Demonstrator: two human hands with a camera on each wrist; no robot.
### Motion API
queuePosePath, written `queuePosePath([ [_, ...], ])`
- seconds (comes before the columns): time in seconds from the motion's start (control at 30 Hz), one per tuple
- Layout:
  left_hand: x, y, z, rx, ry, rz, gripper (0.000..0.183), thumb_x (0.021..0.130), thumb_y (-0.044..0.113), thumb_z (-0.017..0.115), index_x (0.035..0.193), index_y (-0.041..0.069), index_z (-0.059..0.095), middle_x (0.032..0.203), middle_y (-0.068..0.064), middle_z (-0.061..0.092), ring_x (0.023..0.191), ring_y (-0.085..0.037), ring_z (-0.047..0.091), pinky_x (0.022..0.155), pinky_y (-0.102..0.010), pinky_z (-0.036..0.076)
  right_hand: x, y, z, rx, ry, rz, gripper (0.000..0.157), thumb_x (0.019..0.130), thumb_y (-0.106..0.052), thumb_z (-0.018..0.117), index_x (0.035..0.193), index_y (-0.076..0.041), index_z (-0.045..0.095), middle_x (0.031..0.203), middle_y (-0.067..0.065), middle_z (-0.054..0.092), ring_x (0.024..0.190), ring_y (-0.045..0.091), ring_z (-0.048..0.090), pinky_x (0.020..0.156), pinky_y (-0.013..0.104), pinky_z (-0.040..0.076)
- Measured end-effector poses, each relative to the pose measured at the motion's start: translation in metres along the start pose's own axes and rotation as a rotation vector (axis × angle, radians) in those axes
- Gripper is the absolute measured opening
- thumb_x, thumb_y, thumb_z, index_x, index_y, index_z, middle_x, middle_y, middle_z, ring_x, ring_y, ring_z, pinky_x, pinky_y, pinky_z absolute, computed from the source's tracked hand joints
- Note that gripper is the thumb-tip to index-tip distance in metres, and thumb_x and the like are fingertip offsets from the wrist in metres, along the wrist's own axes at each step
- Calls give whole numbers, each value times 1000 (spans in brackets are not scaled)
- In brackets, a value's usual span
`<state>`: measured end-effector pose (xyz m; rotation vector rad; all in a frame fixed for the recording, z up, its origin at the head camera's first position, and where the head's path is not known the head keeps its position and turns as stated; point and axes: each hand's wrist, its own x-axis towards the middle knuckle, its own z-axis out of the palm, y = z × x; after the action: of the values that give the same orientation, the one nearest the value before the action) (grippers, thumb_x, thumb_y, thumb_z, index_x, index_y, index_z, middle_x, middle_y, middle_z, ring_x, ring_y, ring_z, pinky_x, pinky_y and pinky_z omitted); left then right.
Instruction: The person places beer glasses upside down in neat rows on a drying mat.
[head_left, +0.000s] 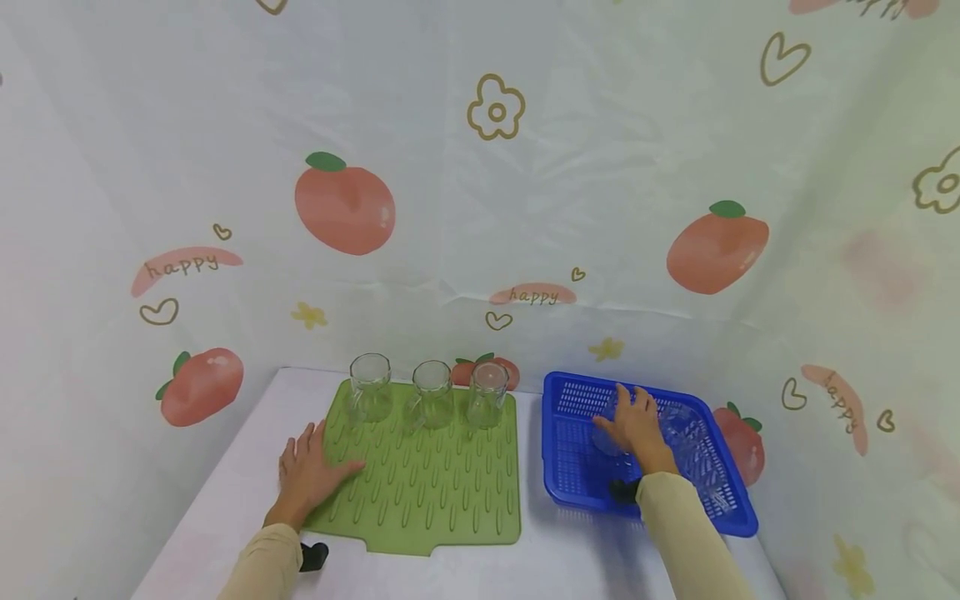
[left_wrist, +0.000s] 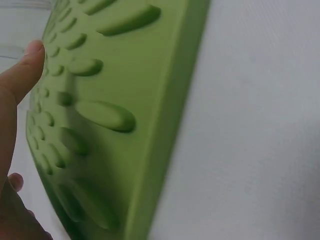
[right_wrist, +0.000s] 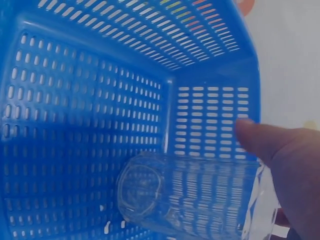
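Note:
My right hand (head_left: 639,429) is over a blue plastic basket (head_left: 585,500), its fingers spread about a clear drinking glass (right_wrist: 200,197). In the right wrist view the thumb stands apart from the glass wall, while other fingers are partly hidden past the rim. At the left edge of a green ridged mat (head_left: 420,500) is my left hand (head_left: 307,471), fingers spread and holding nothing. Along the mat's back edge stand three clear glass mugs: a left mug (head_left: 371,387), a middle mug (head_left: 432,400) and a right mug (head_left: 488,400).
More clear glassware (head_left: 693,446) lies along the basket's right side, its pieces hard to tell apart. A white-covered table (head_left: 532,550) carries the mat and the basket. Behind and beside it hangs a printed white cloth (head_left: 442,208).

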<state>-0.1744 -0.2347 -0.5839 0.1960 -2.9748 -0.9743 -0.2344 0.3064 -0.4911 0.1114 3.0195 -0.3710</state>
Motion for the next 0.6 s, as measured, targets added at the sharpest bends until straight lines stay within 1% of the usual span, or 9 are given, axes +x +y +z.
queuePosePath([
  [0.13, 0, -6, 4, 10, -40, -18, 120, 80, 60, 77, 160, -4, 15, 163, -37, 10, 147, -66, 1, 117, -77, 4, 0, -1, -4, 48, -30, 17, 83, 100, -30, 64, 158, 6, 16, 157, 43, 10, 146, 66, 9, 114, 76, 27],
  [0.27, 1, -10, 7, 21, -87, -45, 121, 81, 63, 75, 161, -3, 12, 164, -36, 6, 148, -65, -3, 118, -77, 1, -1, -2, -6, 64, -31, 23, 79, 100, -22, 64, 158, 5, 18, 157, 42, 10, 145, 65, 10, 111, 75, 32],
  [0.33, 2, -12, 8, 22, -89, -46, 121, 81, 63, 76, 161, -2, 13, 164, -35, 7, 148, -65, -4, 117, -77, 2, -1, -1, -6, 66, -31, 23, 76, 100, -18, 62, 158, 4, 17, 157, 41, 9, 146, 64, 10, 109, 74, 35],
  [0.47, 3, -16, 11, 26, -75, -28, 121, 80, 64, 76, 161, -3, 14, 164, -36, 8, 148, -66, -2, 116, -79, 2, -1, -1, -7, 84, -32, 26, 72, 101, -8, 59, 158, 2, 17, 158, 40, 7, 145, 65, 11, 105, 73, 41],
  [0.6, 2, -15, 11, 40, -85, -29, 120, 81, 66, 74, 160, -3, 17, 163, -36, 9, 147, -67, -2, 115, -80, 1, -1, -1, -5, 86, -27, 32, 70, 101, -4, 56, 158, 0, 17, 158, 40, 7, 144, 66, 13, 101, 72, 44],
])
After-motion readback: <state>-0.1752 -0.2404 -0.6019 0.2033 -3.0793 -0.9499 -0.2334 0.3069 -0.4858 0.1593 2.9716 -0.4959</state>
